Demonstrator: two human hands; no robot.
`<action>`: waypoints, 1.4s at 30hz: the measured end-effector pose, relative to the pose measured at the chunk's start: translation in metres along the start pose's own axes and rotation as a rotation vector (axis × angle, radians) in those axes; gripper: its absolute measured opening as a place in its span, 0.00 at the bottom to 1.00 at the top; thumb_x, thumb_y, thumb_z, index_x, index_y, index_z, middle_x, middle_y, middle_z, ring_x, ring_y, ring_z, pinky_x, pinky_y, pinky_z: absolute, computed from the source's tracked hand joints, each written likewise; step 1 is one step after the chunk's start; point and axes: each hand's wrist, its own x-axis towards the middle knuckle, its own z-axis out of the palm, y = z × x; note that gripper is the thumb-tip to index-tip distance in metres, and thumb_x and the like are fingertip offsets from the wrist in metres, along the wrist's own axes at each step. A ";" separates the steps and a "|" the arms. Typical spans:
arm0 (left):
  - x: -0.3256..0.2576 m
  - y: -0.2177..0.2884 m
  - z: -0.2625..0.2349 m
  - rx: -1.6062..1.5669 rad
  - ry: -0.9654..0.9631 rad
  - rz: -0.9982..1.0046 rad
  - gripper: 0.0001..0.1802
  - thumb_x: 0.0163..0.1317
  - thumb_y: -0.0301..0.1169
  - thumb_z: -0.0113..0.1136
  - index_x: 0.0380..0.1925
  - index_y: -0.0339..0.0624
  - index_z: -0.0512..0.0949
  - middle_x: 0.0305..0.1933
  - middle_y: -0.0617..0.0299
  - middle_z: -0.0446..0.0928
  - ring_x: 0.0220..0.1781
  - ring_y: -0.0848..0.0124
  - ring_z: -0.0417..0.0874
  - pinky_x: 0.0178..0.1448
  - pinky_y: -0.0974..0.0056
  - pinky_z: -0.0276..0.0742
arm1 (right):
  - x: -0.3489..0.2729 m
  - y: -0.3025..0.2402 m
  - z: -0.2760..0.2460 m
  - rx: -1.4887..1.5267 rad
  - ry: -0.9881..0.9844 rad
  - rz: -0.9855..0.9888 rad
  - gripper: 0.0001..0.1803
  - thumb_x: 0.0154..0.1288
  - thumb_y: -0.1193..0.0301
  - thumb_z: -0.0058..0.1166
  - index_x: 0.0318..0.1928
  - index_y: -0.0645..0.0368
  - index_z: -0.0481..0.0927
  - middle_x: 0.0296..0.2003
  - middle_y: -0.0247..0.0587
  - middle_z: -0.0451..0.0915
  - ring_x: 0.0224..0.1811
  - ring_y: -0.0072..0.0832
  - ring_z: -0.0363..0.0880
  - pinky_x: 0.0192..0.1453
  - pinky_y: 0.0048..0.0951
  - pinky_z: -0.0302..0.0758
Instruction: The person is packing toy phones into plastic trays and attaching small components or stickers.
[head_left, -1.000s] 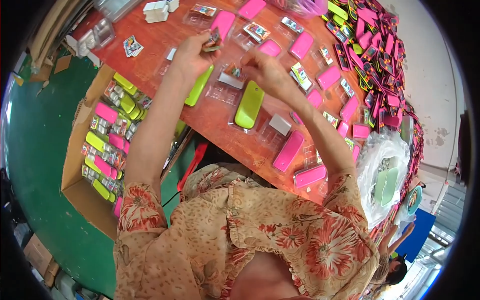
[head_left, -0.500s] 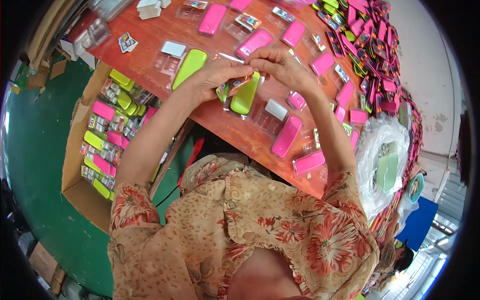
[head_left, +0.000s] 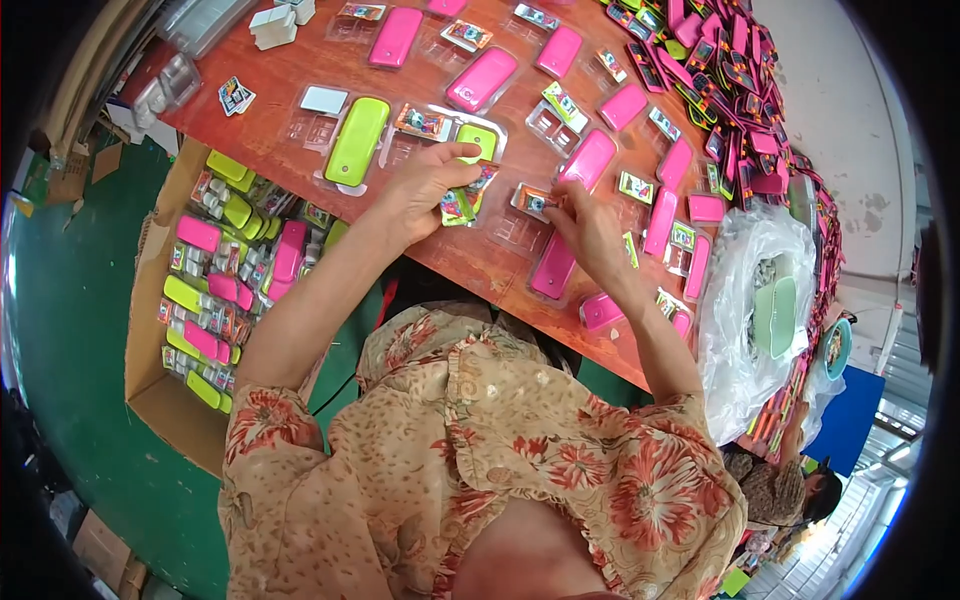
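Observation:
My left hand grips a green oblong case in a clear blister tray with a small printed card at its lower end. My right hand pinches a small printed card over an open clear tray on the red-brown table. A pink case lies just below my right hand. Another green case in a tray lies to the left of my left hand.
Several pink cases in clear trays and small cards cover the table, heaped thick at the far right. A cardboard box of packed green and pink cases stands at my left. A clear plastic bag sits at my right. Another person is at the lower right.
Both hands drew back toward me from the far trays. The left hand now holds the green case, and the right hand has moved off to the right onto a small card.

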 end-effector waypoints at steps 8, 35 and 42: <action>-0.003 -0.003 -0.005 0.014 0.041 0.128 0.12 0.50 0.21 0.53 0.36 0.36 0.68 0.30 0.58 0.73 0.24 0.75 0.74 0.25 0.73 0.72 | 0.037 -0.037 0.001 0.469 -0.043 0.089 0.09 0.53 0.69 0.51 0.32 0.60 0.75 0.19 0.38 0.73 0.19 0.24 0.71 0.22 0.24 0.67; -0.052 0.082 -0.113 -0.313 0.543 0.534 0.07 0.52 0.21 0.50 0.31 0.42 0.69 0.24 0.63 0.70 0.27 0.73 0.73 0.30 0.69 0.71 | 0.189 -0.130 0.099 0.109 -0.164 -0.457 0.07 0.49 0.76 0.47 0.31 0.60 0.74 0.29 0.45 0.73 0.35 0.40 0.72 0.39 0.35 0.68; -0.034 0.086 -0.108 -0.316 0.501 0.539 0.08 0.52 0.21 0.48 0.34 0.41 0.67 0.24 0.60 0.70 0.27 0.71 0.72 0.32 0.68 0.71 | 0.193 -0.129 0.106 0.156 -0.113 -0.536 0.09 0.50 0.72 0.48 0.34 0.56 0.75 0.29 0.43 0.74 0.36 0.38 0.71 0.38 0.33 0.68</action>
